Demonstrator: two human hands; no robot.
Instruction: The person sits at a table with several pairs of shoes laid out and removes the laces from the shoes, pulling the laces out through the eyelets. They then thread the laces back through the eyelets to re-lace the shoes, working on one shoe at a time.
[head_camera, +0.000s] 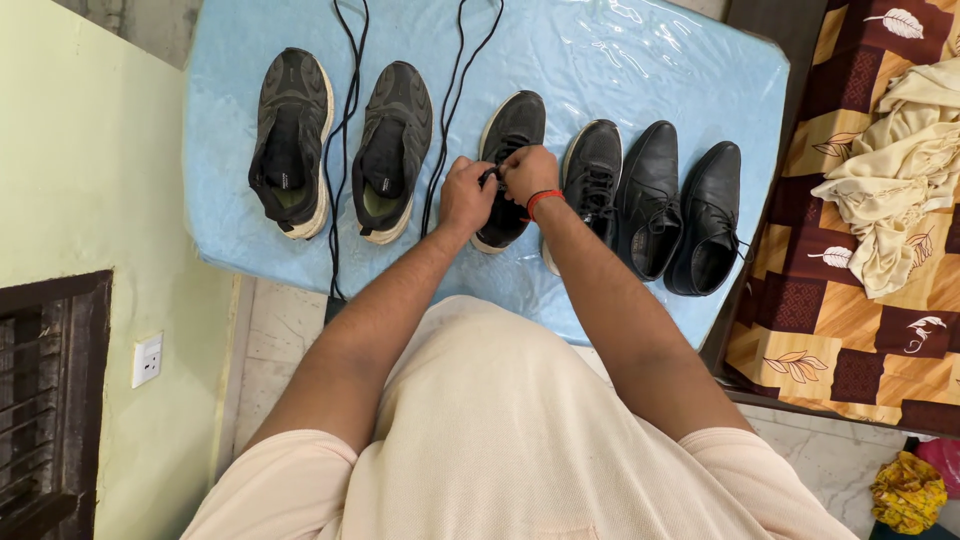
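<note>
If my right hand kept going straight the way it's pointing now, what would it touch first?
Your right hand already rests on the black lace-up sneaker; straight on, it would probably slide along its toe, then meet the blue plastic-covered table.

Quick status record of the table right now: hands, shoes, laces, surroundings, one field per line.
left hand: at the laces of the black sneaker, fingers closed
right hand: on the same sneaker, red wristband
matching sneaker: beside it, laced
dress shoes: black pair, far right
grey sneakers: pair at left, no laces in them
loose laces: black, lying between shoes
table cover: light blue plastic
cream cloth: on patterned bed
</note>
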